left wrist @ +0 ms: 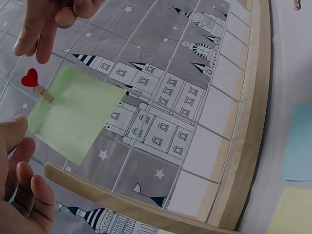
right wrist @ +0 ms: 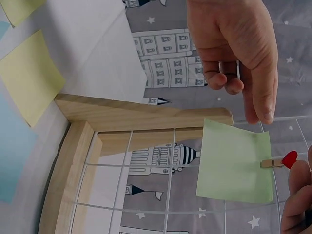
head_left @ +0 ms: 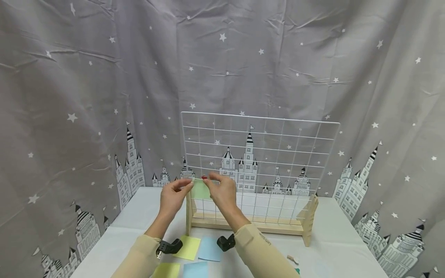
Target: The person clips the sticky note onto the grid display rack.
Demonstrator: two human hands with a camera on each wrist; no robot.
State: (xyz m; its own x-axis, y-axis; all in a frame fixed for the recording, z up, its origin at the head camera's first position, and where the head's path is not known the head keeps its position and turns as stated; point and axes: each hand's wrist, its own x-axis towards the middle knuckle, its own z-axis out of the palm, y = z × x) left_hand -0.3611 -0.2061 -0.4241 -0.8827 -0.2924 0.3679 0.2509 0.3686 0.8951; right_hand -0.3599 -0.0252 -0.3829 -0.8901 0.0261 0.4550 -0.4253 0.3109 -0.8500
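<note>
Note (head_left: 201,189), pale green, clipped to the left side of the wire rack (head_left: 260,117), between two hands.
The clip (left wrist: 46,95) stands long-side upright at the note's top edge, red heart (left wrist: 29,78) uppermost; the right hand (head_left: 224,191), just to its right, is nearer, its fingers loosely spread and off the clip. The left hand (head_left: 171,197) has thumb and forefinger close together beside the top left corner; whether they pinch anything, I cannot tell.

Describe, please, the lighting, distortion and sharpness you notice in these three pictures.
Head view: soft light on the grey star-printed fabric curtain, no strong glare; left wrist view: the pale wooden base bar looks bowed, probably by the lens; right wrist view: soft grey shading on the white tabletop, while the square green paper note looks fairly sharp.
</note>
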